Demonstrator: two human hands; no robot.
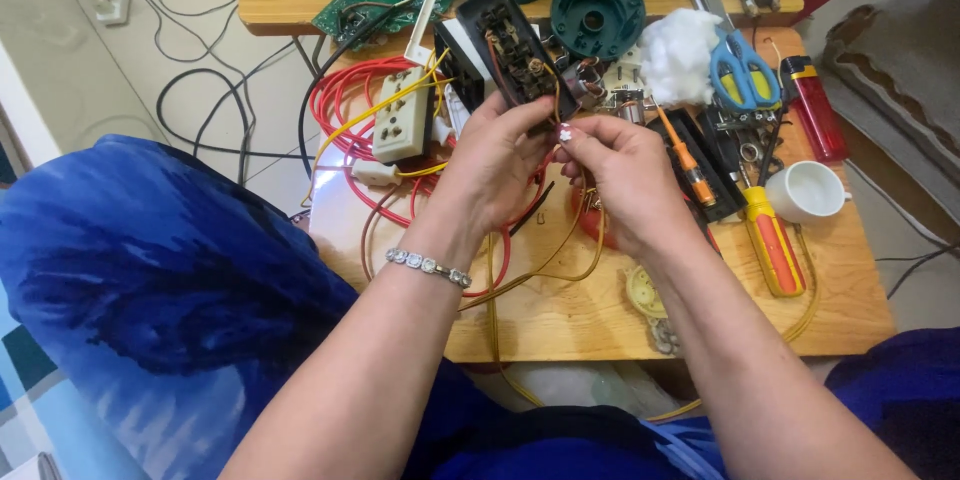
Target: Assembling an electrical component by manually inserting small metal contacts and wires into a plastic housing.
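Holding the black socket housing (pixel 515 50) tilted up above the desk (pixel 560 315), the left hand (pixel 495 165) has its grip closed round the lower end, while the right hand (pixel 620 175) pinches a small metal piece (pixel 566 134) at the yellow wires (pixel 560 260); this looks like wiring work, where seating that piece calls for a steady pinch. Around lie a cream socket block (pixel 402 115), blue scissors (pixel 745 70), a red lighter (pixel 812 105) and an orange screwdriver (pixel 772 238); no labels are readable
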